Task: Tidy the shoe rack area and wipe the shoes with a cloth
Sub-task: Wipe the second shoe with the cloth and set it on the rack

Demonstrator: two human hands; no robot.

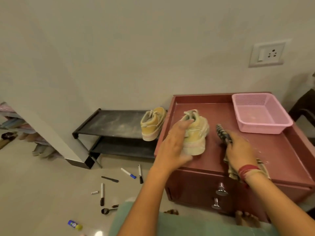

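On table (281, 147) centre: dusty yellow sneaker (197, 133), long axis near-to-far; my left hand (173, 147) laid flat against its left side, right hand (240, 150) just right, gripping striped cloth (221, 132).

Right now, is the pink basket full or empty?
Empty. The pink basket shows its bare bottom, with nothing lying in it.

1. The left hand (172, 147) reaches forward, palm down, fingers straight, fingertips on the shoe (197, 133).
2. The right hand (238, 150) curls its fingers round the striped cloth (221, 132).
3. Both forearms are bare and extended.
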